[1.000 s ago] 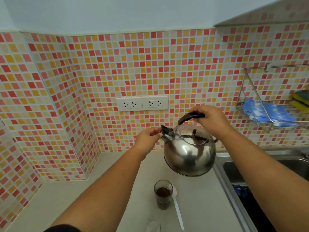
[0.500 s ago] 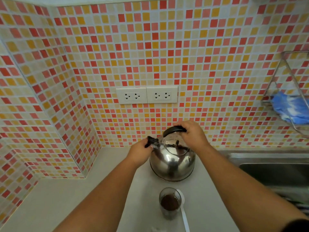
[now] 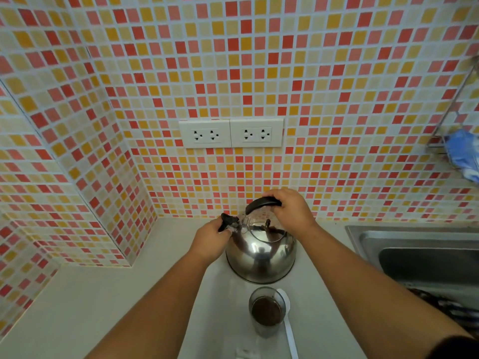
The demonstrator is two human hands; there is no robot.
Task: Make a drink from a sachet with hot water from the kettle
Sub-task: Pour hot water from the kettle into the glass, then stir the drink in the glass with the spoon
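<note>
At frame centre, a steel kettle sits on the counter. The right hand grips its handle; the left hand pinches the spout cap. Just below stands a glass of dark drink beside a spoon. Steam could scald those fingers.

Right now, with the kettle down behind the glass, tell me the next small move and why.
Probably let go of the kettle and pick up the white spoon to stir. The kettle sits on the counter, right hand on its handle, left hand at the spout cap. The glass already holds dark liquid, spoon beside it.
</note>
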